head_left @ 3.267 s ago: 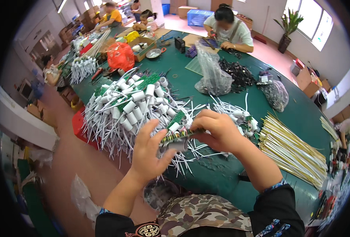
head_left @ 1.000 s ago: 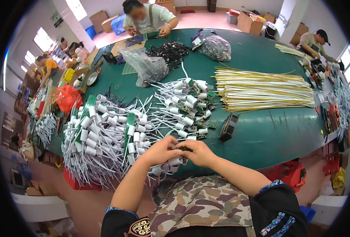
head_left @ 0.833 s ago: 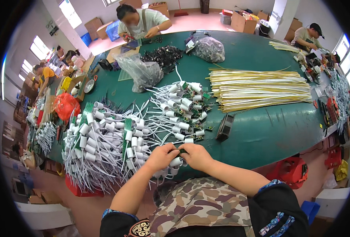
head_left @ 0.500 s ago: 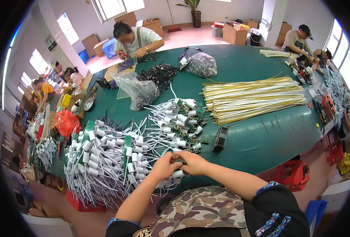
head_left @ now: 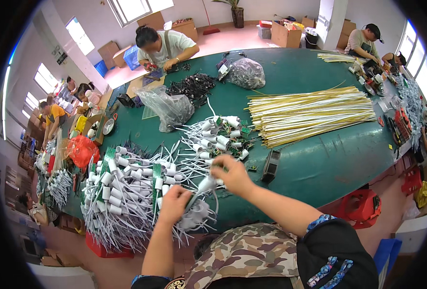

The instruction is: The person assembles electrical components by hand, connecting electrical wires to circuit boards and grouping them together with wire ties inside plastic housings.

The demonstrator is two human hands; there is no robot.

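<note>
A white cylindrical housing with a cable [head_left: 206,185], blurred by motion, hangs between my hands above the near table edge. My left hand [head_left: 174,204] is closed on the cable at its lower end. At the upper end my right hand [head_left: 234,177] has its fingers pinched together; what lies in them is too smeared to make out. Beneath the hands sit more white cylinders [head_left: 194,216]. Just beyond is a pile of white housings with small green circuit boards [head_left: 221,140]. Left of my left hand lies a large heap of white housings and cables [head_left: 119,192], with green strips among them.
A bundle of white and yellow strips [head_left: 312,115] lies to the right on the green table [head_left: 319,161]. Nearby stands a small black box [head_left: 270,166]. Farther back are a clear plastic bag [head_left: 167,108] and black cables [head_left: 191,86]. A co-worker [head_left: 165,48] sits across the table.
My hands were together over the near white housings. Now they are apart, the right raised and the left shifted left, with one white housing stretched between them.
</note>
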